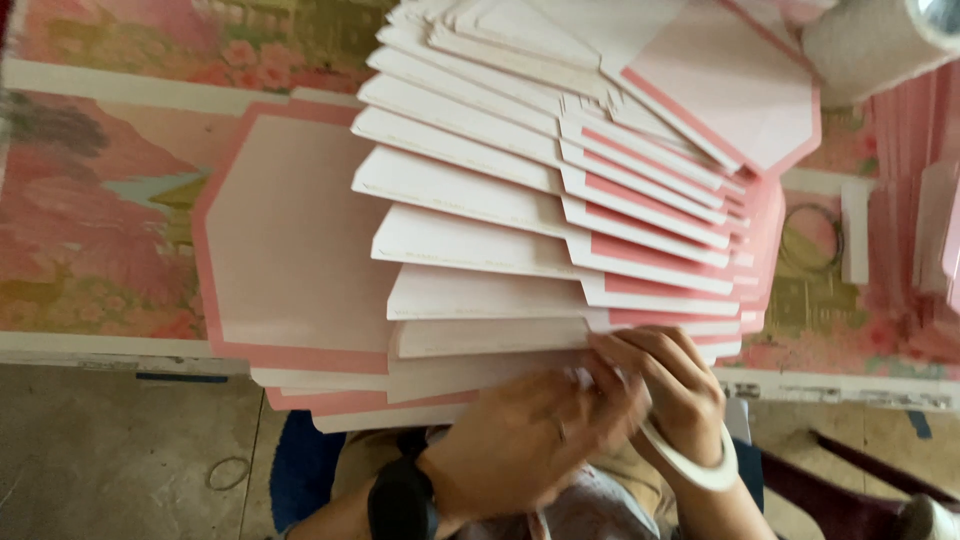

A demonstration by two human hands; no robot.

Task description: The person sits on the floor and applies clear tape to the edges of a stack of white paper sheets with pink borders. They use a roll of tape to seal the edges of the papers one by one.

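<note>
While both hands meet at the near edge of the fanned pink-and-white envelope sheets [520, 240], the left hand [520, 440] is blurred, its grip unreadable, and the right hand [672, 385] pinches a sheet edge, a tape roll [700, 465] on its wrist. A careless tug could, I judge, collapse the fan across the floral table [90, 220].

Left hand [520, 440] motion-blurred, hiding lower edge of fanned card stack [480, 250]; stack top cut off by frame edge.

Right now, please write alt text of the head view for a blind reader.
Two hands, left and right, press on the near end of a fanned row of pink-edged white cards on a flower-patterned table. A tape roll circles the right wrist.
</note>
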